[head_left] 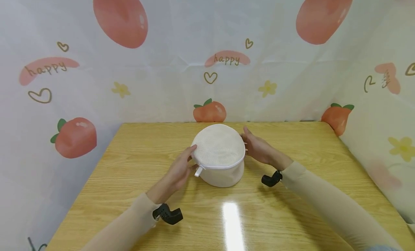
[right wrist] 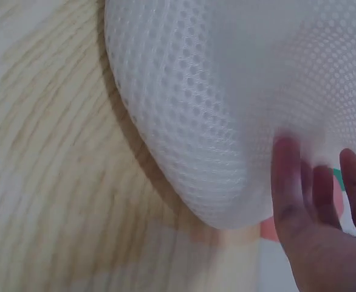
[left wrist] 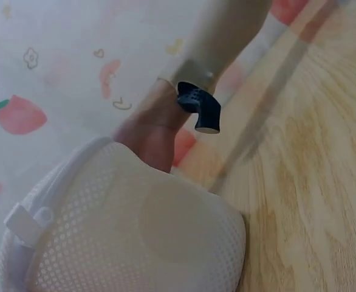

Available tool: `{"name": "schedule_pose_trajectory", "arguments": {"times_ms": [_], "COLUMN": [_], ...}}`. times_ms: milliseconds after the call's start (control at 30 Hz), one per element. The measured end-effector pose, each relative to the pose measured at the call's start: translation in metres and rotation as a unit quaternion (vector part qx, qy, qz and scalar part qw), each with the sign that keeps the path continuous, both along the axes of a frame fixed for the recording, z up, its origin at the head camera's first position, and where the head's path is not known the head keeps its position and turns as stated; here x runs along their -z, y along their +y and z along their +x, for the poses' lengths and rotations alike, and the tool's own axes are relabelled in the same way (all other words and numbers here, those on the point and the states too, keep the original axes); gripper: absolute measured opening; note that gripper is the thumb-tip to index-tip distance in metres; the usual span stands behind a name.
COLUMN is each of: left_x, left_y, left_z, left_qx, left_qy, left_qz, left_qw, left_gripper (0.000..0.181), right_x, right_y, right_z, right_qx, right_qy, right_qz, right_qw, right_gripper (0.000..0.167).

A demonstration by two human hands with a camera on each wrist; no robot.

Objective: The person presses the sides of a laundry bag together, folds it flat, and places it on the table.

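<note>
A round white mesh laundry bag (head_left: 218,146) stands on the table, its flat mesh top ringed by a zip. A white zip pull (head_left: 199,171) hangs at its front left and also shows in the left wrist view. My left hand (head_left: 176,171) holds the bag's left side, thumb at the top rim and fingers lower down. At the right side is my right hand (head_left: 259,148), its fingers extended against the mesh and its thumb raised. In the right wrist view its fingers (right wrist: 287,176) are nearly straight beside the mesh wall.
The wooden table (head_left: 146,142) reaches back to a white curtain (head_left: 162,81) printed with fruit, hearts and flowers. Dark wrist cameras (head_left: 170,215) sit on both wrists. A bright reflection lies on the tabletop in front of the bag.
</note>
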State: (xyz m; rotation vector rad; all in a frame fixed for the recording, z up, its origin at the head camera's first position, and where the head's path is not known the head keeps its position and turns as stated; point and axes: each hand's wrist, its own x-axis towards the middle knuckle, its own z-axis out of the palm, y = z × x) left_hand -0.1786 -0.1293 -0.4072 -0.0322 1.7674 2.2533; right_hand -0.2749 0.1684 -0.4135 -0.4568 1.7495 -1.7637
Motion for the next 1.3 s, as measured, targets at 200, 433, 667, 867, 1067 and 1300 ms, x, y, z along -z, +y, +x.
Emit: {"name": "schedule_pose_trajectory", "arguments": {"times_ms": [200, 433, 667, 867, 1067, 1300], "left_x": [-0.004, -0.004, 0.002, 0.014, 0.019, 0.020], "left_y": [-0.004, 0.000, 0.006, 0.010, 0.012, 0.011], "left_z": [0.008, 0.012, 0.010, 0.008, 0.008, 0.006], "left_qx": [0.021, 0.048, 0.056, 0.039, 0.046, 0.056], "left_qy": [-0.055, -0.052, -0.019, -0.020, -0.026, -0.032], "left_qz": [-0.009, 0.075, 0.074, 0.062, 0.049, 0.045], "left_qw": [0.9982, 0.9947, 0.9955, 0.9971, 0.9974, 0.9969], "left_gripper": [0.063, 0.054, 0.054, 0.058, 0.064, 0.068], "right_x": [-0.002, -0.006, -0.003, 0.005, 0.010, 0.012], "right_y": [0.000, -0.003, -0.006, -0.008, -0.010, -0.010], "right_z": [-0.006, -0.006, -0.004, -0.001, 0.002, 0.003], "right_qx": [0.017, -0.004, -0.034, -0.036, -0.042, -0.052], "right_qy": [0.021, -0.008, -0.028, -0.051, -0.065, -0.070], "right_qz": [-0.005, 0.005, 0.007, 0.014, 0.021, 0.023], "right_qw": [0.9996, 1.0000, 0.9990, 0.9980, 0.9967, 0.9959], "right_gripper": [0.084, 0.079, 0.084, 0.087, 0.088, 0.087]}}
